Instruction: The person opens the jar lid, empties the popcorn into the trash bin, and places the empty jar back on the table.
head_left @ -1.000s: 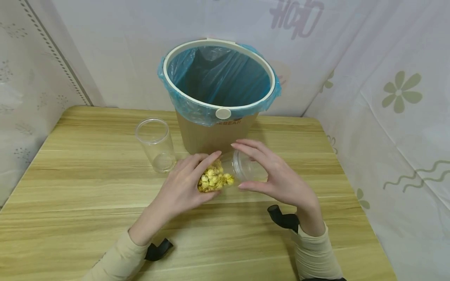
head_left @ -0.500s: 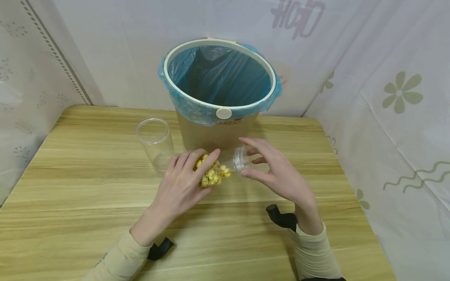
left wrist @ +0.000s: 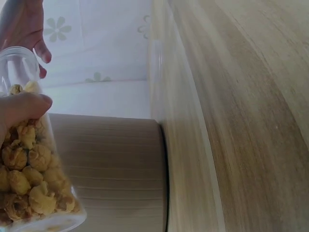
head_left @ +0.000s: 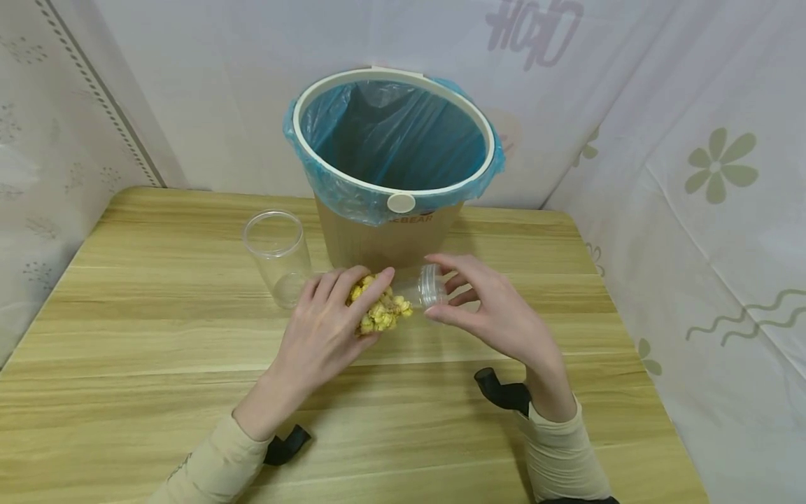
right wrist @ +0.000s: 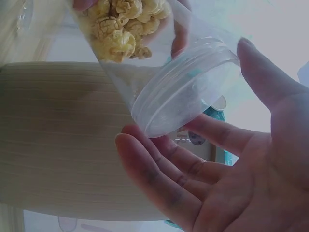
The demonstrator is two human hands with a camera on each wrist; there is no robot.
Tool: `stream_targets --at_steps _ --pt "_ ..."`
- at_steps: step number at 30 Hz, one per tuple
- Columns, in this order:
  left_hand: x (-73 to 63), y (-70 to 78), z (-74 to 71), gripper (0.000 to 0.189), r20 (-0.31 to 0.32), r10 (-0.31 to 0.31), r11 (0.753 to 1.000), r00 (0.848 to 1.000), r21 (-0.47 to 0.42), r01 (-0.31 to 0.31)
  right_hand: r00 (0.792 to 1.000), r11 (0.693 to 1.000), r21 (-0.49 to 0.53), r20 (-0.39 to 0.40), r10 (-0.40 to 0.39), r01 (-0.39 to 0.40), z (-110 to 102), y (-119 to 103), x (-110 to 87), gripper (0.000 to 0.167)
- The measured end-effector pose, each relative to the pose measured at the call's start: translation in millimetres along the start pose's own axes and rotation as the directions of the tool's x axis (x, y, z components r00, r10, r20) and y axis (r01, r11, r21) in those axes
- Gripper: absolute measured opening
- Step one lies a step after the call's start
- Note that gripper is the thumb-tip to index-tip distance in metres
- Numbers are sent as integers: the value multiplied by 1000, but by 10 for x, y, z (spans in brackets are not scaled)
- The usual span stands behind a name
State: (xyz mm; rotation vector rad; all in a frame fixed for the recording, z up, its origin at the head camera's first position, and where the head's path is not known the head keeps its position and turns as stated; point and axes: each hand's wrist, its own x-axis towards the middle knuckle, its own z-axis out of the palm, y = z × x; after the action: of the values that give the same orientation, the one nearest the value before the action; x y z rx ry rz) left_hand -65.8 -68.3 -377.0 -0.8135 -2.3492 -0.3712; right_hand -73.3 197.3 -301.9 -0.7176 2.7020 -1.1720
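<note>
My left hand (head_left: 327, 329) grips a clear plastic jar (left wrist: 21, 72), with the thumb across its side. The jar lies on its side in the head view, its clear ridged lid (head_left: 431, 285) toward the right. Yellow popcorn (head_left: 382, 315) sits in the part of the jar inside my left hand. My right hand (head_left: 497, 308) holds the lid at its rim. In the right wrist view the thumb is at one edge of the lid (right wrist: 193, 87) and the curved fingers at the opposite edge, with a gap before the palm.
Behind the hands stands a beige bin (head_left: 384, 245) lined with a blue bag (head_left: 346, 199). A clear empty cylinder (head_left: 277, 252), open at the top, stands to the left on the wooden table (head_left: 157, 315). Black bent pieces (head_left: 504, 392) sit at the wrists.
The popcorn jar shifted slightly up and left during the first half second. Since then the right fingers have drawn in around the lid. The bin and empty cylinder stayed in place.
</note>
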Motion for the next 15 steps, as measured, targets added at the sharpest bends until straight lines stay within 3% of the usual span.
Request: stream_targets --at_steps 7,15 --pt "-8 -49 23 100 60 -33 984 998 -174 43 993 992 -52 -3 -116 116 -7 11 -18 73" --pt "-2 -66 23 101 139 -50 954 989 -285 89 975 974 -57 26 -219 220 -35 20 -27 72"
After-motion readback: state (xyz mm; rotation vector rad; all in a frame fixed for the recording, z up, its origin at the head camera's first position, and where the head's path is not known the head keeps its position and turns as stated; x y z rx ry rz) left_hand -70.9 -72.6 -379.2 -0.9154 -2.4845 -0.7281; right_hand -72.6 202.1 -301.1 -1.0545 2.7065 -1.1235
